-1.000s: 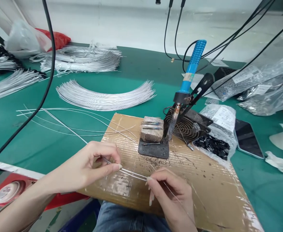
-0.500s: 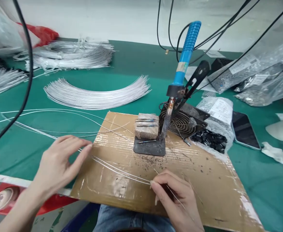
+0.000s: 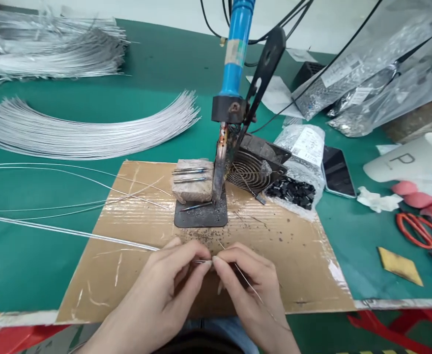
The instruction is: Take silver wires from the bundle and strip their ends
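1. The person's bare left hand [image 3: 167, 287] has come in from ten o'clock to meet the bare right hand [image 3: 252, 285]; half a second ago it sat apart, fingers loosely spread
2. Its thumb and fingertips now pinch the thin white wires [image 3: 123, 240], which trail toward nine o'clock across the brown cardboard sheet [image 3: 311, 285]
3. The right thumb and forefinger are closed on the wire tips, with a fine silvery strand [image 3: 248, 282] running through that hand
4. Red-handled scissors [image 3: 425, 230] have entered my view near three o'clock
5. At two o'clock a white paper cylinder [image 3: 422, 155] reads "P"; at one, I can't read the clear plastic bag's [image 3: 287, 135] white label [image 3: 309, 143]
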### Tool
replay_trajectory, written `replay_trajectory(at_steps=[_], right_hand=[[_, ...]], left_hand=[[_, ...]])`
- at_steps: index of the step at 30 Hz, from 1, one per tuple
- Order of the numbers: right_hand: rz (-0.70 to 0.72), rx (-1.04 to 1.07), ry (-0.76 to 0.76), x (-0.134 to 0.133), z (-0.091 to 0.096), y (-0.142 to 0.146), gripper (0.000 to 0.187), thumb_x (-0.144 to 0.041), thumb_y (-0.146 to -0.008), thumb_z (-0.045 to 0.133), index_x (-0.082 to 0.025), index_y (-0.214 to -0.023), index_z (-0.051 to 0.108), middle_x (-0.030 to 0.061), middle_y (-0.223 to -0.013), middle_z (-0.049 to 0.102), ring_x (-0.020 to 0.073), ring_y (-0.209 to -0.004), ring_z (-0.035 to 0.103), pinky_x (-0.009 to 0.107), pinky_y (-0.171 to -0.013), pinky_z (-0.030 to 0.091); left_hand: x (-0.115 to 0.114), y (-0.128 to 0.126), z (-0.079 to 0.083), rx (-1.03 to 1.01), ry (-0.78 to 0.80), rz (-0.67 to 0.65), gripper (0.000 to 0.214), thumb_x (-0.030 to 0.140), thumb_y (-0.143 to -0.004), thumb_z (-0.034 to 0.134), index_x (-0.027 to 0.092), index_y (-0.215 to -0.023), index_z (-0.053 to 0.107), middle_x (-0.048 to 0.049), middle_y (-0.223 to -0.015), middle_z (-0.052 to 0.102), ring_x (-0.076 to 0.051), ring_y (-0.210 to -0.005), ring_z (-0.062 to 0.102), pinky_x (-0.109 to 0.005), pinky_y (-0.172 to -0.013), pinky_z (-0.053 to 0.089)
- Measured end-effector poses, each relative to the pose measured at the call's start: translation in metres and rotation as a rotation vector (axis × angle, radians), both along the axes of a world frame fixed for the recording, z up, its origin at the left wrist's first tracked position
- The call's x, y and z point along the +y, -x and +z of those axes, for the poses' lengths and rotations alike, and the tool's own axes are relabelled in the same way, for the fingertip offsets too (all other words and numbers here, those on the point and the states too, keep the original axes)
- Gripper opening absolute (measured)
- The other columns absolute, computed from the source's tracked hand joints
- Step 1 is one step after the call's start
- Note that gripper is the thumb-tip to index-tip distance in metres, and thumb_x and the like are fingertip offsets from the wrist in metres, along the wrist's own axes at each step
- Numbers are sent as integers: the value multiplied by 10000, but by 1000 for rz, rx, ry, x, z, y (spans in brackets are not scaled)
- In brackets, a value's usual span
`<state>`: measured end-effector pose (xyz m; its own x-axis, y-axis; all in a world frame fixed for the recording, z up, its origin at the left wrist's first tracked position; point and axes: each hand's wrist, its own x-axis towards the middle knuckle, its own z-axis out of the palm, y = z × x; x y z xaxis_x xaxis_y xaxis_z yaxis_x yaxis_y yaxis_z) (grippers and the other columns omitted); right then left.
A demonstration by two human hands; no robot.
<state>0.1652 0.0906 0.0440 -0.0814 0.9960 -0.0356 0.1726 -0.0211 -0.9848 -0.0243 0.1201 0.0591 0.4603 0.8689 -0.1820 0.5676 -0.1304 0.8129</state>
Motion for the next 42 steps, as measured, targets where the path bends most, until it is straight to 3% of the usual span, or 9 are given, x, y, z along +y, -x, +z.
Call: replay_trajectory(at_steps=[4, 11, 22, 31, 42], right_hand=[[-42, 18, 23, 3, 0, 2, 291, -334, -1052, 597, -209, -822, 723, -6, -727, 594, 144, -642, 568, 286, -603, 400], [-348, 224, 148, 4, 8, 4, 418, -479, -1071, 545, -218, -887, 814, 16, -689, 646, 147, -568, 627, 265, -558, 514], [-263, 415, 225, 5, 4, 20, 236, -426, -981, 718, -235, -1009, 852, 37, -816, 714, 120, -549, 638, 237, -532, 554], [-270, 457, 184, 4, 3, 25, 172, -380, -987, 721, -286, -1007, 864, 26, -815, 717, 106, -557, 633, 218, -540, 576], [-322, 612, 292, 6, 4, 31, 134, -379, -899, 827, -249, -912, 858, 7, -791, 711, 85, -504, 623, 201, -509, 564]], left_hand=[[5, -3, -7, -84, 119, 127, 266, 444, -1055, 530, 243, -910, 626, 34, -703, 500, -139, -597, 437, -263, -539, 363], [10, -5, -5, -168, 254, 273, 312, 511, -1008, 566, 230, -906, 655, 16, -694, 542, -144, -613, 459, -266, -547, 330], [10, -7, 1, -261, 229, 399, 204, 416, -933, 688, 236, -845, 727, -6, -749, 679, -153, -661, 586, -262, -563, 399], [10, 1, -11, -283, 129, 351, 176, 407, -938, 710, 251, -866, 748, -10, -767, 738, -155, -640, 634, -237, -507, 413], [9, -17, 10, -206, 140, 463, 217, 359, -921, 677, 200, -781, 721, -8, -669, 718, -143, -630, 656, -218, -591, 471]])
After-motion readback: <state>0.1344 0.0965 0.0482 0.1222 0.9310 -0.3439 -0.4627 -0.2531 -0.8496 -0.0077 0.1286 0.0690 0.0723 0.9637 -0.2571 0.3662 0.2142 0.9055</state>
